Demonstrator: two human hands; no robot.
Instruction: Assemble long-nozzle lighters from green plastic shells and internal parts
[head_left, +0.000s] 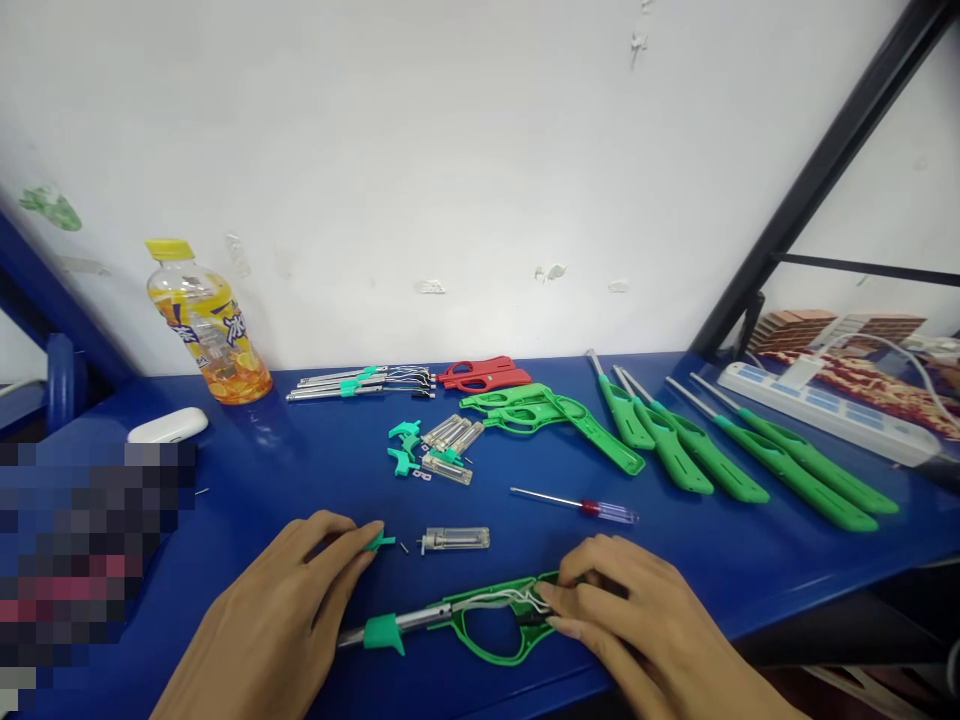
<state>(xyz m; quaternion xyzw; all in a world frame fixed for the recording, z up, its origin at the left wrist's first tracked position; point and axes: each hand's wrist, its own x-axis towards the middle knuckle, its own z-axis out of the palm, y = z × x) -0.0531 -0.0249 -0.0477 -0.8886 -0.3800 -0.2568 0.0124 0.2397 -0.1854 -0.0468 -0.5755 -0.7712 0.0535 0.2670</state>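
Observation:
My left hand (289, 600) is closed, its fingertips pinching a small teal trigger (381, 541). In front of me lies an opened green lighter casing (491, 655), with a metal tube (427, 618) extending to the left and a teal collar (385, 633) around that tube. White wires (499, 597) run along the inside of the casing. My right hand (626, 610) closes over the casing's right part, fingertips at the wires and a black piece; the handle end is hidden beneath it. A clear fuel tank (456, 539) and a tiny metal pin (404, 548) lie just beyond the casing.
A screwdriver (577, 504) lies mid-table. Behind are more tanks (450, 474), teal triggers (403, 462), metal tubes (337, 385), red casings (484, 374) and green casings (525, 410). Assembled lighters (675, 450) and a power strip (832, 413) are right; a bottle (210, 330) and white case (168, 425) left.

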